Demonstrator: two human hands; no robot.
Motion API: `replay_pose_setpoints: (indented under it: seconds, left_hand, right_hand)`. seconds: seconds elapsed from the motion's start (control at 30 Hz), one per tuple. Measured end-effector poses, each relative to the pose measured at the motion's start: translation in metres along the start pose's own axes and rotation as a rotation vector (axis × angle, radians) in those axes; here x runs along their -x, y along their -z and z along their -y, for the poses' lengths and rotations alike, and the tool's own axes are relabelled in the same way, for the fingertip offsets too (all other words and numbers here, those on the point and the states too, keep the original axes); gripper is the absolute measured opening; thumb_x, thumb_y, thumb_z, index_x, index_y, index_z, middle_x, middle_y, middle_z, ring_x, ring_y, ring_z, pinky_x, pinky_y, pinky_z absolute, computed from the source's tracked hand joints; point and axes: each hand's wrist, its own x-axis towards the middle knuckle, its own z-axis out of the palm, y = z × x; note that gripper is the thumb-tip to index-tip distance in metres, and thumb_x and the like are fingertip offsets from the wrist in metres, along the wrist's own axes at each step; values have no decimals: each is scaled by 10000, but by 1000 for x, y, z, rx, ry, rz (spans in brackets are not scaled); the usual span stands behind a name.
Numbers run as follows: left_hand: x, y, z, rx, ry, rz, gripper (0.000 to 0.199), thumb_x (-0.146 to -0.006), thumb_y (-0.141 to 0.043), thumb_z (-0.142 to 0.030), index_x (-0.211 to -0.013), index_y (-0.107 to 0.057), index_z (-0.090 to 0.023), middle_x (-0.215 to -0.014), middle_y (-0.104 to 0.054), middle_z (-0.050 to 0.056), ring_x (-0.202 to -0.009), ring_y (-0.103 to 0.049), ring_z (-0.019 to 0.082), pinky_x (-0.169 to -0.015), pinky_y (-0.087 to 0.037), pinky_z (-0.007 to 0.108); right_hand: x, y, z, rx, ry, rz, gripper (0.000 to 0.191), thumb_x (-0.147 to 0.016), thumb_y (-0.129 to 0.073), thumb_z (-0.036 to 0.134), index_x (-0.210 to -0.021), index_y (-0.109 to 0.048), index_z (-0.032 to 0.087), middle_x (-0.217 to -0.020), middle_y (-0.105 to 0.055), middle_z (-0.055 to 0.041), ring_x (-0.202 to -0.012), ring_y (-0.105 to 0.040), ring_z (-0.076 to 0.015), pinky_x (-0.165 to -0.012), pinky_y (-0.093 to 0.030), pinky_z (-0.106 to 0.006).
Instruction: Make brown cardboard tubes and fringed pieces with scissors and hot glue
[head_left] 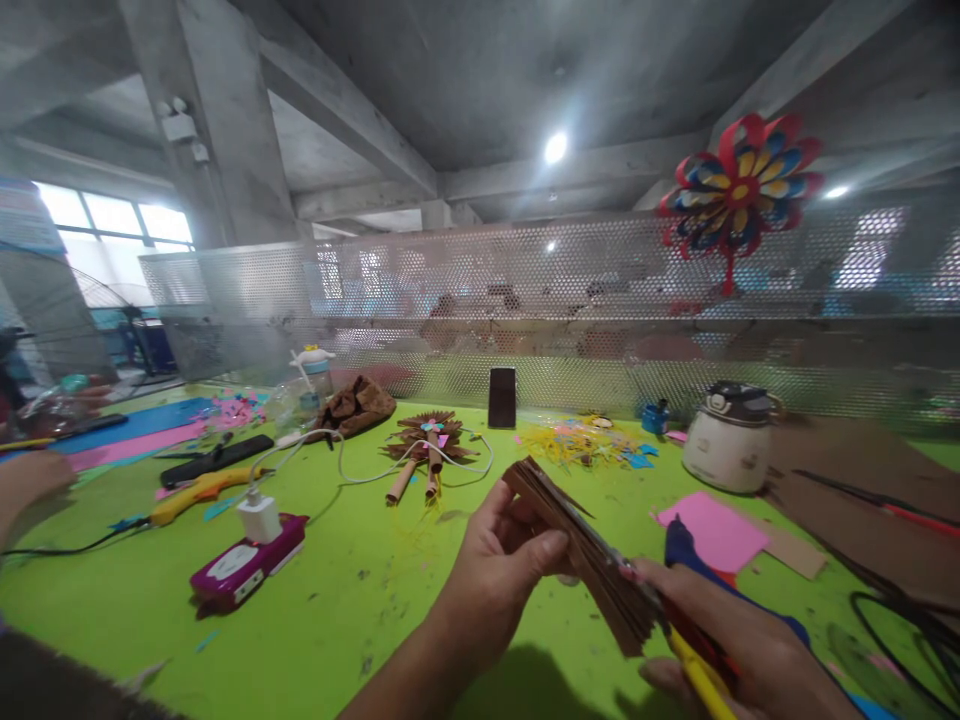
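Near the front centre, a stack of folded brown paper (577, 545) is held at a slant above the green table (337, 610). My left hand (499, 565) grips its upper part, thumb on the near face and fingers behind. At the stack's lower right end is my right hand (739, 640), closed round scissors (694, 665) with yellow and red handles. The scissor blades lie along the stack's edge; how far they are open is hidden. A blue-handled tool (694, 550) lies just behind my right hand.
Brown paper craft pieces (429, 445), a phone (502, 398) and yellow shreds (577, 445) lie beyond my hands. A purple power strip (247, 565) and yellow glue gun (199, 497) are left. A white jug (727, 440) and pink paper (712, 530) are right. Another person's hand (34, 490) shows far left.
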Motion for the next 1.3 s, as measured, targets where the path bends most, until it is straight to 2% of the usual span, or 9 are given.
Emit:
replay_pose_setpoints:
  seconds: [0.27,0.5,0.63,0.77,1.03,1.2,1.3]
  left_hand:
    - [0,-2,-1,-8,-8,3,318,-745,-711,-184,-1023,-560,-154,-834,-622,28,-723,-621,130,-650,-499,263]
    - [1,2,2,-59,-10,73,247,-760,-703,-191,-966,-570,-163,-813,-610,21,-741,-583,114,-688,-473,257]
    - [2,1,2,-73,0,75,247,-761,-702,-191,-965,-568,-154,-825,-612,32,-760,-583,124,-712,-468,272]
    - [3,-1,1,-53,-16,89,231,-761,-699,-179,-952,-573,-151,-834,-615,36,-770,-581,123,-711,-470,262]
    - [2,1,1,-69,-9,83,253,-744,-713,-185,-964,-592,-156,-831,-600,30,-753,-565,120,-702,-476,260]
    - [2,1,0,-75,-2,91,254,-744,-712,-200,-965,-593,-162,-850,-608,41,-773,-575,138,-722,-477,280]
    - [2,0,0,-71,9,90,277,-742,-712,-207,-989,-592,-167,-858,-620,44,-778,-585,144,-722,-478,283]
  right_hand:
    - [4,-1,-3,-12,24,-53,408,-770,-674,293,-1164,-602,215,-860,-718,-38,-710,-690,-168,-629,-558,-200]
    - [-1,1,5,-47,-33,-62,382,-778,-656,313,-1145,-612,219,-819,-702,-36,-668,-672,-164,-584,-549,-204]
    - [-1,3,7,-73,-30,-33,380,-779,-656,319,-1145,-613,225,-844,-706,-40,-721,-680,-177,-622,-552,-204]
    - [1,3,4,-47,-9,-62,396,-766,-674,317,-1146,-615,218,-908,-720,-54,-782,-692,-192,-664,-555,-206]
    - [5,0,-3,-41,28,-94,423,-753,-687,275,-1165,-613,216,-915,-731,-51,-767,-699,-190,-658,-561,-214]
    - [4,2,2,-50,-10,-80,418,-728,-711,279,-1137,-635,240,-911,-738,-43,-764,-704,-189,-655,-561,-213]
    - [3,0,8,-91,-50,-139,385,-724,-700,282,-1105,-656,250,-930,-741,-43,-793,-706,-199,-676,-559,-215]
